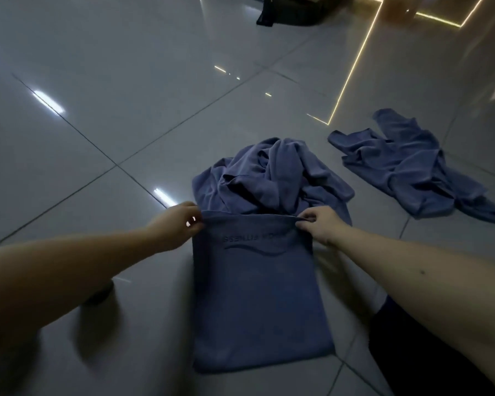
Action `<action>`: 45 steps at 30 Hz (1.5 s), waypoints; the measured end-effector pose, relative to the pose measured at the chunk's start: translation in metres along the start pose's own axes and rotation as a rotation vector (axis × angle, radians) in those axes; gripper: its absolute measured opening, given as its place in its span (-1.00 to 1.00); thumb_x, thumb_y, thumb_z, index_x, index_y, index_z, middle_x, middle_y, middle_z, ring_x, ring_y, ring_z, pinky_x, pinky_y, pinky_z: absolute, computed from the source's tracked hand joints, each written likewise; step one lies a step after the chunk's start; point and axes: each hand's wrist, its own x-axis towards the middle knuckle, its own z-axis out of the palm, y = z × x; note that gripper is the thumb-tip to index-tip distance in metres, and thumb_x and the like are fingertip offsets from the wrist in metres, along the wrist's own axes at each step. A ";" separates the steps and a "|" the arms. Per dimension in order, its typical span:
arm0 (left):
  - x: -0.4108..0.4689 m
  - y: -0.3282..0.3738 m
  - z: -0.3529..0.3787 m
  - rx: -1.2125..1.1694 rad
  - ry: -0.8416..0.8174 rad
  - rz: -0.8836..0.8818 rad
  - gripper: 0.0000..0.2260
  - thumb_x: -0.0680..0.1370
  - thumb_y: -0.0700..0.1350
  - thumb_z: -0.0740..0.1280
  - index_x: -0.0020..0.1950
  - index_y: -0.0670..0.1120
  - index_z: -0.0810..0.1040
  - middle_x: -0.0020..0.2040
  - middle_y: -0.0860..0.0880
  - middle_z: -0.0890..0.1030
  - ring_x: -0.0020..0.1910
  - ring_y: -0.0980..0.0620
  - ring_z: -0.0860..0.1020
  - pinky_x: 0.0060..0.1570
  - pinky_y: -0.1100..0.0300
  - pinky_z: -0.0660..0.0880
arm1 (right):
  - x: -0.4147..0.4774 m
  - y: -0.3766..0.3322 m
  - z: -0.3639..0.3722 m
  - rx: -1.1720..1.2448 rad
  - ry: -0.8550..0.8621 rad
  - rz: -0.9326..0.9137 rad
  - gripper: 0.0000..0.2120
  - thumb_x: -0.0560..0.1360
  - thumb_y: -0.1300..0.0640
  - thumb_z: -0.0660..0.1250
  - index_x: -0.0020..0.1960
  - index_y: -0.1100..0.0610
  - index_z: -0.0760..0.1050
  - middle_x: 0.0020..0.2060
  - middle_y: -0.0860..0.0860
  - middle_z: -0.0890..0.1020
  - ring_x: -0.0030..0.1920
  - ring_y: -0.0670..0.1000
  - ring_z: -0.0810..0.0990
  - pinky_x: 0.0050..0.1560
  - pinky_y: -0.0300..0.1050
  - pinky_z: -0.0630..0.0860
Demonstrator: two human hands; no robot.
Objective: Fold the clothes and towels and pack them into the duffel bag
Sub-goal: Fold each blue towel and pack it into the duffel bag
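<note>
Folding step: left grip [177, 224] and right grip [320, 225] each pinched a far corner of the blue cloth [257, 295], which lay flat on the floor [97, 110] at 6 o'clock. Next move likely called for drawing that edge nearward evenly; the duffel bag [292, 10] sat well apart at 12 o'clock.
</note>
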 end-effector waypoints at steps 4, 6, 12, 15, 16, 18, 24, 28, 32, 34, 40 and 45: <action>0.026 0.001 0.017 0.126 -0.027 -0.006 -0.87 0.56 -0.07 0.39 0.03 -0.08 0.68 0.30 -0.04 0.49 0.26 -0.10 0.47 0.22 0.06 0.43 | 0.028 0.009 0.027 -0.113 -0.012 0.008 -0.88 0.57 0.10 0.41 -0.10 0.13 0.58 -0.20 0.02 0.60 -0.15 0.03 0.55 -0.25 -0.17 0.36; 0.034 0.003 0.024 0.142 -0.071 -0.001 -0.83 0.52 -0.04 0.41 -0.01 -0.11 0.70 0.16 -0.09 0.56 0.18 -0.15 0.51 0.16 0.05 0.46 | 0.034 0.011 0.038 -0.139 -0.007 0.034 -0.86 0.55 0.10 0.42 -0.17 0.07 0.55 -0.26 -0.01 0.58 -0.22 0.00 0.54 -0.25 -0.18 0.38; 0.051 0.000 0.046 0.198 -0.088 -0.002 -0.71 0.45 0.09 0.28 -0.05 -0.03 0.71 0.07 -0.05 0.55 0.07 -0.14 0.52 0.11 -0.01 0.51 | 0.051 0.012 0.056 -0.249 0.025 0.104 -0.92 0.52 -0.01 0.42 -0.13 -0.05 0.60 0.04 0.16 0.61 0.16 0.25 0.48 0.10 -0.03 0.50; 0.050 0.008 0.047 0.310 -0.085 0.008 -0.77 0.55 0.02 0.30 0.08 0.00 0.70 0.21 -0.09 0.52 0.22 -0.19 0.45 0.19 0.00 0.45 | 0.054 0.011 0.062 -0.335 0.029 0.099 -0.83 0.55 -0.02 0.41 0.08 0.01 0.67 0.24 0.14 0.47 0.26 0.24 0.32 0.18 -0.11 0.34; 0.050 0.009 0.045 0.337 -0.071 -0.001 -0.76 0.56 0.03 0.29 0.12 0.04 0.69 0.28 -0.09 0.50 0.28 -0.22 0.40 0.24 -0.01 0.42 | 0.052 0.010 0.063 -0.339 0.045 0.103 -0.82 0.55 -0.02 0.42 0.09 0.01 0.66 0.29 0.12 0.41 0.28 0.23 0.30 0.24 -0.11 0.33; 0.052 0.005 0.043 0.337 -0.076 -0.052 -0.75 0.56 0.05 0.25 0.13 0.10 0.68 0.33 -0.08 0.46 0.31 -0.24 0.36 0.29 -0.02 0.38 | 0.052 0.009 0.065 -0.301 0.081 0.129 -0.89 0.51 -0.03 0.46 0.01 -0.06 0.63 0.37 0.06 0.33 0.30 0.20 0.30 0.34 -0.08 0.30; 0.053 0.002 0.044 0.347 -0.233 -0.119 -0.75 0.56 0.10 0.25 0.11 0.08 0.65 0.16 -0.07 0.50 0.17 -0.15 0.45 0.19 0.00 0.44 | 0.055 0.007 0.068 -0.340 -0.002 0.082 -0.81 0.50 0.05 0.42 0.10 0.01 0.65 0.26 0.12 0.46 0.31 0.21 0.41 0.32 0.01 0.40; 0.052 0.003 0.050 0.360 -0.258 -0.104 -0.77 0.54 0.13 0.29 0.11 0.13 0.66 0.15 -0.07 0.44 0.16 -0.14 0.42 0.20 0.00 0.42 | 0.060 0.010 0.068 -0.279 0.008 0.137 -0.85 0.42 0.09 0.44 -0.02 0.04 0.64 0.15 0.16 0.58 0.10 0.17 0.58 0.10 -0.05 0.53; 0.048 0.002 0.052 0.341 -0.270 -0.109 -0.78 0.50 0.16 0.32 0.05 0.14 0.66 0.10 -0.05 0.49 0.10 -0.11 0.47 0.12 0.07 0.43 | 0.057 -0.001 0.064 -0.286 -0.072 0.164 -0.83 0.50 0.20 0.39 0.06 0.19 0.66 0.05 0.16 0.65 -0.04 0.10 0.57 -0.09 -0.15 0.47; 0.047 0.002 0.051 0.336 -0.295 -0.098 -0.78 0.49 0.15 0.33 0.01 0.11 0.68 0.03 -0.02 0.56 0.10 -0.09 0.46 0.10 0.08 0.39 | 0.057 -0.005 0.061 -0.360 -0.109 0.163 -0.76 0.54 0.17 0.34 0.17 0.20 0.63 0.11 0.15 0.64 0.08 0.14 0.57 -0.01 -0.09 0.52; 0.041 0.006 0.042 0.177 -0.164 -0.016 -0.75 0.48 0.13 0.31 -0.27 0.00 0.60 -0.17 -0.07 0.55 -0.10 -0.13 0.54 -0.02 -0.01 0.54 | 0.055 -0.019 0.060 -0.391 -0.106 0.268 -0.80 0.63 0.15 0.18 -0.12 0.21 0.46 -0.12 0.11 0.57 -0.20 0.06 0.47 -0.30 -0.17 0.37; 0.034 0.008 0.037 0.045 0.083 0.094 -0.77 0.44 0.05 0.30 -0.20 -0.07 0.66 -0.16 -0.04 0.48 -0.17 -0.07 0.50 -0.11 0.02 0.52 | 0.047 -0.037 0.048 -0.271 -0.150 0.290 -0.64 0.70 0.12 0.07 -0.27 0.09 0.22 -0.36 -0.02 0.32 -0.40 -0.06 0.28 -0.38 -0.25 0.24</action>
